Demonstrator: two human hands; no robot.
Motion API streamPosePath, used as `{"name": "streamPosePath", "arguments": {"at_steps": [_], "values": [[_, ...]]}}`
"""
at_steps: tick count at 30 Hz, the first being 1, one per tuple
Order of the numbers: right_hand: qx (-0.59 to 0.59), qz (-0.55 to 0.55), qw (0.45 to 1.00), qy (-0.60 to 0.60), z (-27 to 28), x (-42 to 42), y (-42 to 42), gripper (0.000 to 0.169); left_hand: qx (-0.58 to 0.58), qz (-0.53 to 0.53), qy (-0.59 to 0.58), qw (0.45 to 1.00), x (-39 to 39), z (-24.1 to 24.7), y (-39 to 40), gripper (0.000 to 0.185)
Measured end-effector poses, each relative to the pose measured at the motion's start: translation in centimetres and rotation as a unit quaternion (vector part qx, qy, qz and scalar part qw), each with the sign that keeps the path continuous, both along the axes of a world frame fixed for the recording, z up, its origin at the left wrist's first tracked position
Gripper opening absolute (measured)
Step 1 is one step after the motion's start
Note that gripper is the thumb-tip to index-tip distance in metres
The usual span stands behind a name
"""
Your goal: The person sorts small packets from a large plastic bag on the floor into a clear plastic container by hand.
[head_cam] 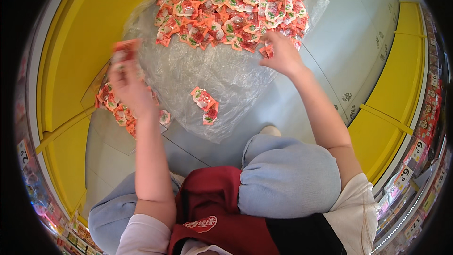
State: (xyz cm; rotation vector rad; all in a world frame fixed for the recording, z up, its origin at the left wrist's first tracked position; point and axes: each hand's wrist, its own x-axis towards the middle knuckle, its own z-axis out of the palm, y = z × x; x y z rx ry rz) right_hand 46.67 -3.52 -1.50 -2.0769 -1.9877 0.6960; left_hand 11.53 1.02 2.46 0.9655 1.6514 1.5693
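A large heap of small red-and-white snack packets [226, 10] lies on a clear plastic sheet or bag [219, 67] spread on the floor. My left hand [131, 90], blurred, grips a red packet [125, 47] above a clear plastic container [95, 90], whose rim is partly hidden by the hand. Similar packets [122, 113] fill the visible part of that container. At the heap's lower right edge my right hand [283, 55] has thumb and fingers apart around a packet [267, 51]. Two packets [205, 104] rest by themselves, touching, on the plastic nearer to me.
Yellow shelf bases [385, 88] flank the tiled floor [187, 152] on the right, and a yellow cabinet panel [81, 35] on the left. Shelves of packaged goods [428, 117] with price tags rise along the right. My bent knee [290, 177] is close below the plastic.
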Motion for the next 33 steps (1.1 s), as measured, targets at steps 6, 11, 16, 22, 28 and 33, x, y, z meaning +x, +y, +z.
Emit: {"name": "streamPosePath", "arguments": {"at_steps": [6, 11, 16, 22, 28, 33], "values": [[-0.031, -0.093, 0.99, -0.098, -3.5, 0.4, -2.3, 0.072, -0.007, 0.215, 0.031, 0.976, -14.8, -4.7, 1.8, 0.03], [0.017, -0.104, 0.994, -0.039, -5.3, 1.0, -3.0, 0.046, -0.073, 0.342, 0.058, 0.935, -12.1, -4.4, 0.2, 0.063], [-0.026, -0.189, 0.943, 0.271, -5.3, 0.3, -1.9, 0.014, 0.023, 0.153, 0.157, 0.975, -9.3, -4.1, 0.8, 0.054], [-0.132, -0.159, 0.827, 0.523, -0.2, -4.0, -0.6, 0.005, 0.006, -0.198, 0.089, 0.976, 0.8, -1.9, -1.0, 0.031], [-0.192, -0.125, 0.73, 0.644, 1.6, -6.7, -1.0, 0.009, -0.04, -0.446, -0.047, 0.893, 7.3, 1.5, -4.3, 0.048], [-0.204, -0.12, 0.696, 0.678, 2.2, -7.6, -1.4, 0.006, -0.033, -0.504, -0.045, 0.862, 7.4, 1.4, -4.5, 0.055]]}}
